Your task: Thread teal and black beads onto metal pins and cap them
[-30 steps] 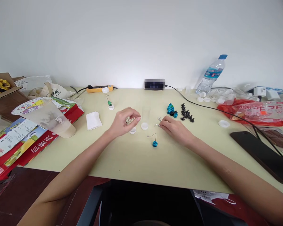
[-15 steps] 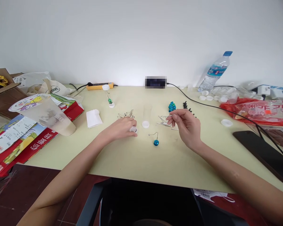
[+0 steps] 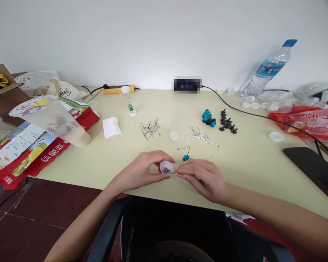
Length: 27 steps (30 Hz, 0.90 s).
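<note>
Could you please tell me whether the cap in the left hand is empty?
Not empty: small metallic pieces show inside the white cap held by the left hand.

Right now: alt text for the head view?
A person's left hand holds a small white cap of tiny metal pieces, and the right hand holds a thin metal rod at its edge. Beyond them on the pale table are a blue piece with a bent wire, bent metal rods, and clusters of blue parts and black parts.

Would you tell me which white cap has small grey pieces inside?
The cap in the left hand: grey pieces show in it alone, and it alone is held.
</note>
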Each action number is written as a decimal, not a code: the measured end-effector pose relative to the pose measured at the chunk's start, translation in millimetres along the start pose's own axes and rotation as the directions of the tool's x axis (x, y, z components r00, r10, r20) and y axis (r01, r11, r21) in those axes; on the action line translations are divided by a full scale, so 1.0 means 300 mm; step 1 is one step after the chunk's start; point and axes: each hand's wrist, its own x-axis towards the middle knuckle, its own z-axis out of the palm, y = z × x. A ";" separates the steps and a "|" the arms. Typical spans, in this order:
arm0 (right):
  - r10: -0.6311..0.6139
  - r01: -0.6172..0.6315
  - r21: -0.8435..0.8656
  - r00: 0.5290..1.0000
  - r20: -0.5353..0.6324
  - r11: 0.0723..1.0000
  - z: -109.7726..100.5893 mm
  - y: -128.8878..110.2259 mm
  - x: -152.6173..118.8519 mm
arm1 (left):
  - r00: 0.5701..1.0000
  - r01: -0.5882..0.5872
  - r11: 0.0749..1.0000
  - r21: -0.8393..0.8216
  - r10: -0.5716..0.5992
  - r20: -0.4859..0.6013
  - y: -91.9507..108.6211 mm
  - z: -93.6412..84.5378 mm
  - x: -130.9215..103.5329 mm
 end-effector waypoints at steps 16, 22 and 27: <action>-0.073 0.078 -0.116 0.996 0.046 0.990 -0.023 -0.010 0.024 | 0.976 -0.044 0.999 -0.031 0.036 -0.214 0.044 0.033 -0.051; -0.108 0.121 -0.132 0.989 0.103 0.984 -0.021 -0.023 0.027 | 0.976 -0.047 0.999 -0.020 0.041 -0.215 0.044 0.035 -0.051; -0.103 0.120 -0.162 0.989 0.107 0.980 -0.022 -0.019 0.026 | 0.974 -0.037 0.999 -0.005 0.034 -0.224 0.042 0.035 -0.055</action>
